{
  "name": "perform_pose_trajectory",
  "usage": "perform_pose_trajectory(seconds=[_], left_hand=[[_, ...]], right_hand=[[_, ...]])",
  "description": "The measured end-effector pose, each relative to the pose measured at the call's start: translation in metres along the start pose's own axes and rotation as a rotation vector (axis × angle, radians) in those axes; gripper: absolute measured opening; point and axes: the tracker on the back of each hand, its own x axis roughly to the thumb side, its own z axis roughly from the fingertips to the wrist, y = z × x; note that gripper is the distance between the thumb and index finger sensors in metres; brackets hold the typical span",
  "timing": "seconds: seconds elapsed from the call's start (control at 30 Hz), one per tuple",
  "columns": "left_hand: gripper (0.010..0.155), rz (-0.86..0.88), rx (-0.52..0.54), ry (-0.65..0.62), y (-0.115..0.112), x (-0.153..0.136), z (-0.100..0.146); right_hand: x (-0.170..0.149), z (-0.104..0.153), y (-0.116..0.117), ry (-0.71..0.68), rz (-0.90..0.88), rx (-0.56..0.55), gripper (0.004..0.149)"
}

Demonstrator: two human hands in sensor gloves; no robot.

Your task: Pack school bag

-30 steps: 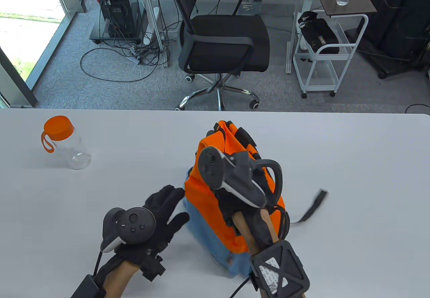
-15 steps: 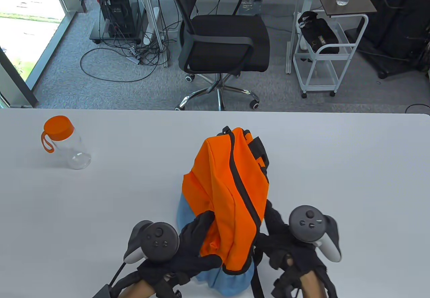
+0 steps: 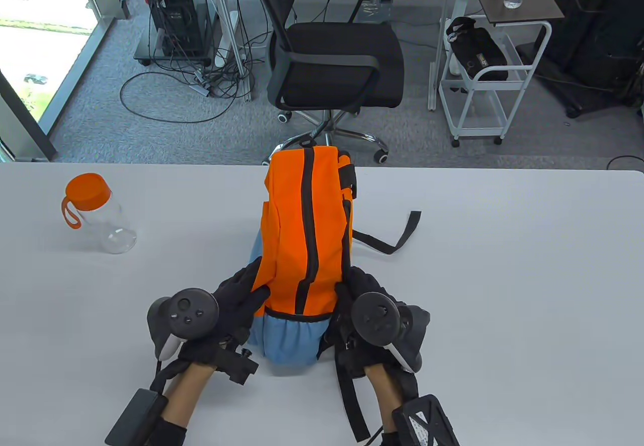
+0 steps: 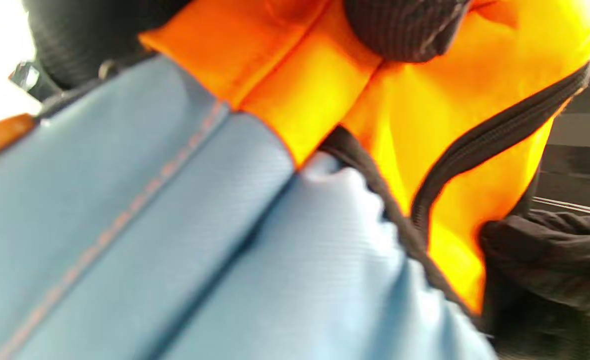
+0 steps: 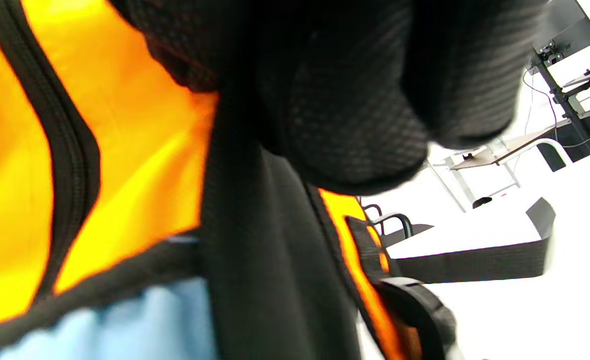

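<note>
The school bag [image 3: 302, 225] is orange with a black zip and a light blue base, and it stands upright in the middle of the table. My left hand [image 3: 241, 300] holds its lower left side, with the thumb on the orange front. My right hand [image 3: 352, 290] holds its lower right side. In the left wrist view the bag [image 4: 175, 240] fills the frame, with a fingertip [image 4: 404, 25] pressed on the orange cloth. In the right wrist view my fingers [image 5: 349, 125] lie on the bag [image 5: 140, 150] by its black edge. A clear bottle [image 3: 98, 212] with an orange lid stands at the far left.
A black strap [image 3: 397, 237] trails on the table to the bag's right, and also shows in the right wrist view [image 5: 474, 260]. Another strap [image 3: 352, 406] runs toward the front edge by my right wrist. An office chair [image 3: 332, 59] stands beyond the far edge.
The bag has gone from slumped and tilted to upright and a little farther from me. Both hands have moved to grip its lower sides; the right hand came off its top.
</note>
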Motion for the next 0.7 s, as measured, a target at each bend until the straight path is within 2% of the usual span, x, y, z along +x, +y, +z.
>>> perform_pose_trajectory(seconds=[0.03, 0.1, 0.17, 0.27, 0.33, 0.47, 0.53, 0.7], left_hand=[[0.066, 0.058, -0.038, -0.049, 0.002, -0.003, 0.001], [0.076, 0.043, -0.060, -0.094, 0.016, -0.008, 0.004], [0.075, -0.005, 0.050, -0.067, 0.040, -0.015, 0.003], [0.072, -0.152, 0.216, 0.013, 0.083, -0.030, -0.011], [0.074, -0.292, 0.262, 0.092, 0.108, -0.042, -0.029], [0.080, -0.623, 0.261, 0.243, 0.150, -0.067, -0.066], [0.084, -0.749, 0.217, 0.352, 0.169, -0.085, -0.084], [0.089, -0.843, 0.130, 0.596, 0.193, -0.135, -0.106]], right_hand=[[0.004, 0.003, 0.000, -0.040, 0.071, -0.008, 0.045], [0.006, 0.008, -0.001, -0.080, 0.099, -0.018, 0.046], [0.003, 0.010, 0.000, -0.064, 0.067, 0.001, 0.048], [-0.003, 0.014, 0.003, -0.051, 0.016, -0.015, 0.050], [-0.003, 0.014, 0.003, -0.068, 0.031, -0.010, 0.049], [-0.003, 0.014, 0.003, -0.075, 0.052, 0.003, 0.049], [-0.004, 0.014, 0.003, -0.077, 0.056, 0.004, 0.048], [-0.001, 0.014, 0.003, -0.088, 0.077, 0.015, 0.048]])
